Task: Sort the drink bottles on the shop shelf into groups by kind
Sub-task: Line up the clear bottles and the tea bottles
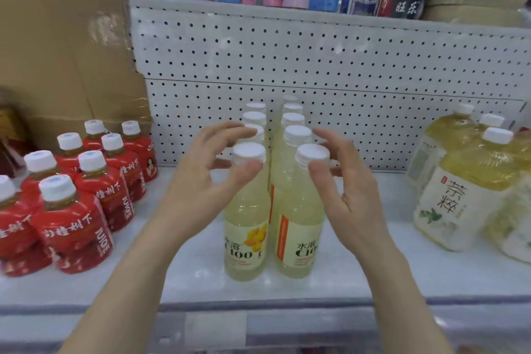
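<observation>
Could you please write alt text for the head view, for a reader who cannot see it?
A person's left hand and right hand curve around the white caps of the two front pale-yellow bottles, which stand in two rows on a white shelf. Red juice bottles are grouped at left, yellow tea bottles at right.

Centre, 2 rows: pale yellow plastic drink bottles (pixel 247 210), white caps; cream labels with orange side stripe, yellow fruit print, dark lettering.
Left: red-wrapped plastic juice bottles (pixel 71 227), white caps, white characters.
Right: yellow-green plastic tea bottles (pixel 465 169), white caps, white labels, black characters, green leaf sprig.
Far: white metal pegboard panel (pixel 344 66), regular grid of dark holes.
Far left: brown cardboard box (pixel 57 52).
</observation>
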The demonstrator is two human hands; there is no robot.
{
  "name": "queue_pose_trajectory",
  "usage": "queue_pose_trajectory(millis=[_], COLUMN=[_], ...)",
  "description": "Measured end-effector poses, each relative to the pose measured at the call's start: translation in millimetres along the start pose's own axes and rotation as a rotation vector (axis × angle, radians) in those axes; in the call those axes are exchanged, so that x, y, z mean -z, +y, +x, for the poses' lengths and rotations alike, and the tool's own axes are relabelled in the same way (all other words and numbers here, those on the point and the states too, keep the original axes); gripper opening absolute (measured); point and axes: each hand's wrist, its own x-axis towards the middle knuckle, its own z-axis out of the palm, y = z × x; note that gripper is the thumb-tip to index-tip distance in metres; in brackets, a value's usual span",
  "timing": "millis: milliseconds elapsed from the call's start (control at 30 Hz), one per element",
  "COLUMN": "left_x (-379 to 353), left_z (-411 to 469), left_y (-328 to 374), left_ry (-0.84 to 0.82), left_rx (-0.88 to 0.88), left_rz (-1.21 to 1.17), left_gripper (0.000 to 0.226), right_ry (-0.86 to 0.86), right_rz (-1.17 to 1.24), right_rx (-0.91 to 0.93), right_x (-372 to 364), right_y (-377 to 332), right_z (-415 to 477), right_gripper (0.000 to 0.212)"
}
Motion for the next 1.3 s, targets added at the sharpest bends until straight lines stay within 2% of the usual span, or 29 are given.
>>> queue_pose_trajectory(millis=[67, 300, 400, 667, 867, 967, 1033, 1100, 1167, 1300], left_x=[-5, -14, -13, -24, -22, -20, -25, -41, -70, -166], left_z=[-6, -12, -12, -14, -16, -16, -14, -11, -5, 12], left_y=[0, 5, 5, 4, 14, 27, 45, 67, 87, 113], left_ry=[-0.02, 0.083, 0.085, 0.171, 0.148, 0.151, 0.22, 0.286, 0.284, 0.123], left_rx=[-0.004, 0.056, 0.034, -0.005, 0.007, -0.04, -0.102, -0.14, -0.184, -0.179], left_rz=[0.051, 0.026, 0.044, 0.11, 0.238, 0.438, 0.521, 0.493, 0.395, 0.21], left_gripper=[0.053, 0.055, 0.054, 0.055, 0.06, 0.064, 0.06, 0.055, 0.053, 0.055], right_ry=[-0.013, 0.031, 0.031, 0.103, 0.039, 0.03, 0.086, 0.173, 0.271, 0.398], right_rz=[-0.072, -0.074, -0.15, -0.234, -0.314, -0.39, -0.476, -0.548, -0.614, -0.73], right_rx=[-0.026, -0.113, -0.145, -0.083, 0.001, 0.074, 0.105, 0.115, 0.114, -0.036], right_x=[-7, -5, -2, -13, -5, 24, 56, 96, 142, 247], right_y=[-2, -19, -23, -22, -18, -6, 10, 29, 49, 93], right_z=[-8, -4, 2, -4, -10, -19, -23, -24, -22, -15], right_gripper=[0.041, 0.033, 0.037, 0.038, 0.039, 0.042, 0.042, 0.04, 0.039, 0.042])
